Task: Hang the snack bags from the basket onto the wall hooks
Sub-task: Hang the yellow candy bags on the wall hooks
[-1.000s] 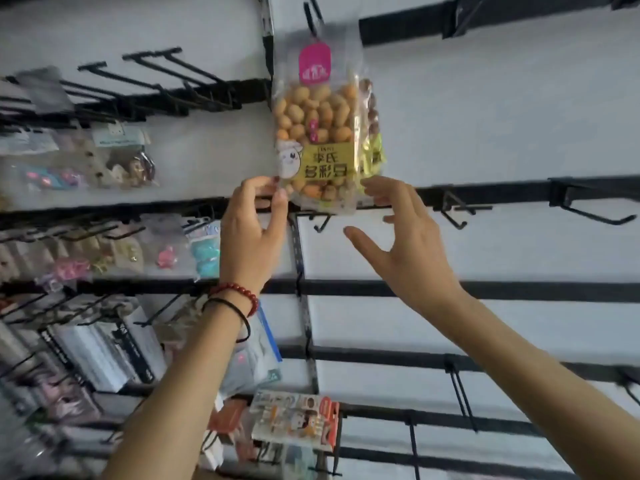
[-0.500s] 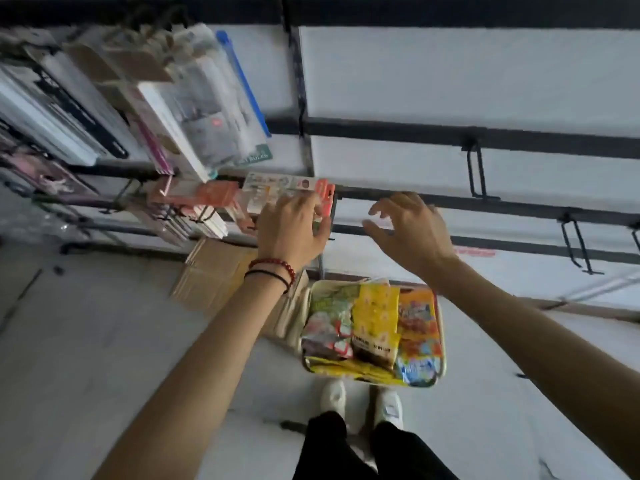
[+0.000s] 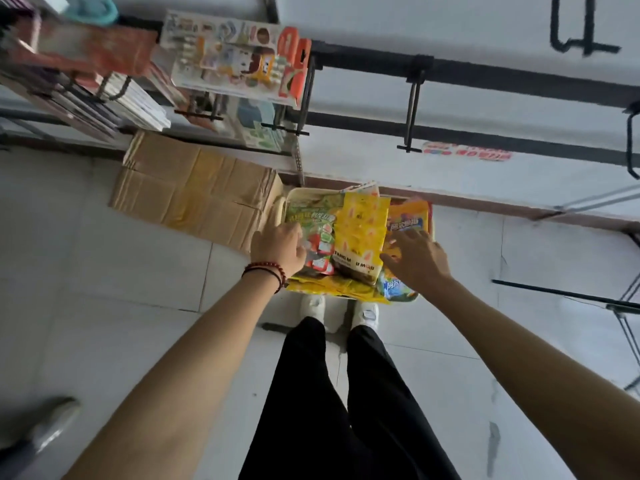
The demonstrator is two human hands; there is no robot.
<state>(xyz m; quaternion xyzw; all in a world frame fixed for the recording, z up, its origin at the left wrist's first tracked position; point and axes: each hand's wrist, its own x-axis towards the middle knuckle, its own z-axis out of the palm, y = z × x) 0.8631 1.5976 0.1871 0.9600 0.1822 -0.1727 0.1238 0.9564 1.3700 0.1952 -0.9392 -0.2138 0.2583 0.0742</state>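
Note:
A cream basket (image 3: pixel 279 210) stands on the floor by the wall, full of snack bags. A green and red bag (image 3: pixel 313 220) lies at its left, a yellow bag (image 3: pixel 362 226) in the middle and an orange bag (image 3: pixel 410 216) at the right. My left hand (image 3: pixel 277 251) is down on the green and red bag with its fingers bent over it; a grip does not show. My right hand (image 3: pixel 417 259) rests with spread fingers on the orange bag. An empty black wall hook (image 3: pixel 412 112) sticks out above the basket.
A flattened cardboard box (image 3: pixel 194 188) lies left of the basket. Hooks loaded with packaged goods (image 3: pixel 235 64) fill the wall at upper left. My white shoes (image 3: pixel 311 306) stand just before the basket. A thin metal rack (image 3: pixel 620 306) is at the right edge.
The view swung down from the hung peanut bag on the wall to the floor. Both hands dropped from the wall into the basket and now touch the bags.

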